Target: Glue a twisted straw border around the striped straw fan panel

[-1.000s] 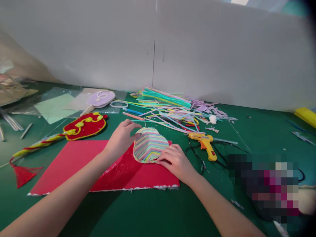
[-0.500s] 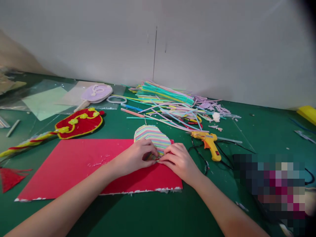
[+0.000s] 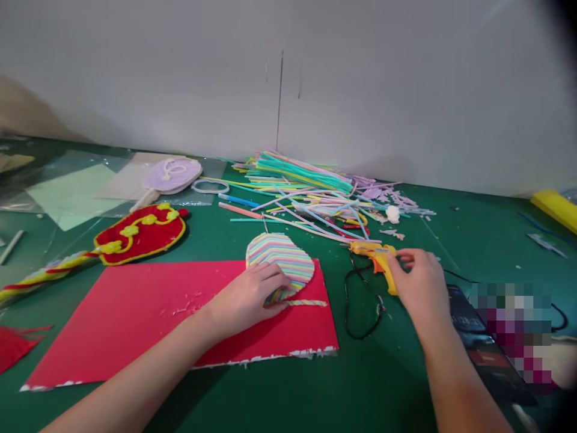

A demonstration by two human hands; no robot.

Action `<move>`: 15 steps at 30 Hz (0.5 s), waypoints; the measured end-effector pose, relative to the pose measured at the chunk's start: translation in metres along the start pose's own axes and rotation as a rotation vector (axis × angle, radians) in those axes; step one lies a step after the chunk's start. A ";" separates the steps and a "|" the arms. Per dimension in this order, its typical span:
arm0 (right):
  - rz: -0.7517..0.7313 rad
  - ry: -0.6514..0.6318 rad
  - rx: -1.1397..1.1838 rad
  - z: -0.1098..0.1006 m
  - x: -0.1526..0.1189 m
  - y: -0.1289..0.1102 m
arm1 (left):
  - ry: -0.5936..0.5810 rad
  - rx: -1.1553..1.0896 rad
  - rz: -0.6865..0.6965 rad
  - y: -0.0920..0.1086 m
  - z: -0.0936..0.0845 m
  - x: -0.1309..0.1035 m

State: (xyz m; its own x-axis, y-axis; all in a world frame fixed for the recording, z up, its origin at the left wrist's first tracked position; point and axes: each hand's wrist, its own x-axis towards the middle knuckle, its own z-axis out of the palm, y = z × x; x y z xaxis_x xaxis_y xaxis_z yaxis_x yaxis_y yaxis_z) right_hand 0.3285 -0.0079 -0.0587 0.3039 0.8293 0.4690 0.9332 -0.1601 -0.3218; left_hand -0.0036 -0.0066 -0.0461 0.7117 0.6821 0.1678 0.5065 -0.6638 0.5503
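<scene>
On the red board lies a round piece covered in pastel-striped pipe cleaners, with a small metal hook at its top. My left hand is closed at its lower left edge, the fingertips pinching where a twisted pipe-cleaner strip meets it. That strip's free end sticks out to the right over the board. To the right, my right hand has its thumb and fingers around the back of the yellow glue gun, which still lies on the table; some fingers are hidden.
Behind the board is a heap of loose pipe cleaners with scraps. On the left are a red-and-yellow fan and a lilac fan. The gun's black cord loops near the board, and a phone lies at right.
My right hand has left the striped piece and moved right to the glue gun. My left hand stays at the piece's edge. The twisted strip's free end now shows.
</scene>
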 end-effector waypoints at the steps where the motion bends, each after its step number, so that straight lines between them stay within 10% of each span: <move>1: 0.042 -0.033 -0.035 0.002 0.000 0.011 | 0.008 0.042 0.003 0.001 0.001 -0.001; 6: 0.109 -0.246 0.086 0.019 -0.011 0.024 | 0.034 0.255 0.039 0.010 0.006 -0.006; 15: 0.216 -0.081 0.125 0.006 -0.008 0.008 | 0.080 0.182 -0.040 0.004 0.005 -0.019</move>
State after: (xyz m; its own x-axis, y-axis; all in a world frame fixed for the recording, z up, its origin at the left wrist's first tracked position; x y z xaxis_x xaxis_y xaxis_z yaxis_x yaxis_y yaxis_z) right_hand 0.3319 -0.0123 -0.0701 0.4727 0.8240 0.3123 0.8158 -0.2752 -0.5087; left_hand -0.0129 -0.0240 -0.0513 0.6520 0.7262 0.2178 0.6182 -0.6755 0.4019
